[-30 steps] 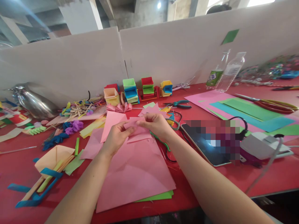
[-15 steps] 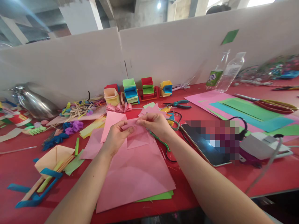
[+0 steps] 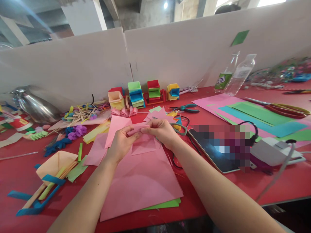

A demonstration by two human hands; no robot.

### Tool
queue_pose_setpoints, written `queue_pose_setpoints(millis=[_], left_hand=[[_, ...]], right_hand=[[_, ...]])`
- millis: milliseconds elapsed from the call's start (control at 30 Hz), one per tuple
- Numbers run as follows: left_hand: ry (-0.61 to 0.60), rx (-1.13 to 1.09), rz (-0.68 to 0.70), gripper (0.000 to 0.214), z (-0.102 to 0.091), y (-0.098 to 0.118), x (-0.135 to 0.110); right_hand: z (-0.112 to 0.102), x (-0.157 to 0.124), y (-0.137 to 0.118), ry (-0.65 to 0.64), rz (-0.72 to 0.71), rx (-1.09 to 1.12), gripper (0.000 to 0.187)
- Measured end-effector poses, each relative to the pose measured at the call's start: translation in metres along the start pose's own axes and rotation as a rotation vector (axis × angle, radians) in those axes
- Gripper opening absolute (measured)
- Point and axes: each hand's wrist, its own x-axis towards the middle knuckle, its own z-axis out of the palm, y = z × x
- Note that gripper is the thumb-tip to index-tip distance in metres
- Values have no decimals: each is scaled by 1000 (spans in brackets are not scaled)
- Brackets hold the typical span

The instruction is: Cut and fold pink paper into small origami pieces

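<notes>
Red table (image 3: 17,174); held paper (image 3: 143,146) part-hidden

The small folded paper piece (image 3: 143,144) in the middle is plain pink, like the large flat paper sheet (image 3: 143,187) below it. The flat tabletop (image 3: 19,171) is red. Far centre, one folded-paper box stack (image 3: 136,94) shows light green over blue, another folded-paper box stack (image 3: 154,89) red over green. Right, flat rectangular sheets are green (image 3: 267,112) and turquoise (image 3: 280,129).
</notes>
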Motion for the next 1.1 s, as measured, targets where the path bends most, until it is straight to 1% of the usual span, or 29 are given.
queue_pose_setpoints(millis=[100,233,300,367,500,700,800,933,1100], left_hand=[[-16,-6,4,35,-3,-1,1],[-21,-5,-7,28,-5,0,1],[-6,15,17,20,-5,0,2],[21,29,55,18,-5,-1,2],[51,19,83,19,-5,-4,4],[59,39,100,20,-6,-4,3],[76,68,118,22,-6,-4,2],[113,108,165,20,-6,-5,3],[137,172,195,19,-6,-1,3]], right_hand=[[1,-2,-2,7,3,12,32],[-1,-2,-2,20,-25,-47,33],[-2,-1,-1,9,-46,-83,32],[-2,0,1,-14,-72,-122,31],[-3,2,4,-37,-100,-140,29],[-2,1,2,-12,-113,-142,28],[-1,1,1,-14,-129,-144,26],[1,1,2,-55,-141,-119,24],[1,0,2,-61,-125,-118,25]])
